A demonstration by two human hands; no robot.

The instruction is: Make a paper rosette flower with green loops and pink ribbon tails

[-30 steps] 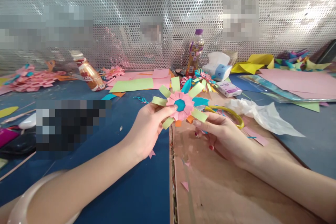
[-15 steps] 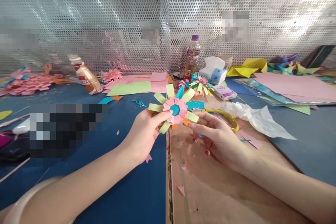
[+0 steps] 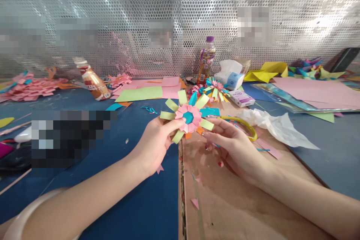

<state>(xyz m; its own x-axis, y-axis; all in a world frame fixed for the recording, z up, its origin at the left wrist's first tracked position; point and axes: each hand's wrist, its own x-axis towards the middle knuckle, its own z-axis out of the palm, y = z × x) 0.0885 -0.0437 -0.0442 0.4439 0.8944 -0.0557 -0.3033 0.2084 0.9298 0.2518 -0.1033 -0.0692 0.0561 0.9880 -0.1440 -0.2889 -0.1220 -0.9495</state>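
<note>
My left hand is closed on a paper flower, its thumb pressing the front near the blue centre. The flower has a ring of pink folded petals, with light green, blue and orange strips spreading out behind. At the flower's lower right side, my right hand has its thumb and forefinger pinched at an orange strip; its other fingers curl below. The flower is held up over the seam between the blue and brown table surfaces. Its back is hidden.
Behind stand a purple-capped bottle, a tissue pack and a small box. A tilted bottle and pink paper flowers are at left. A yellow tape roll and crumpled tissue lie right.
The lower fingers of my right hand have shifted very slightly. Both hands keep the same hold on the paper flower.
</note>
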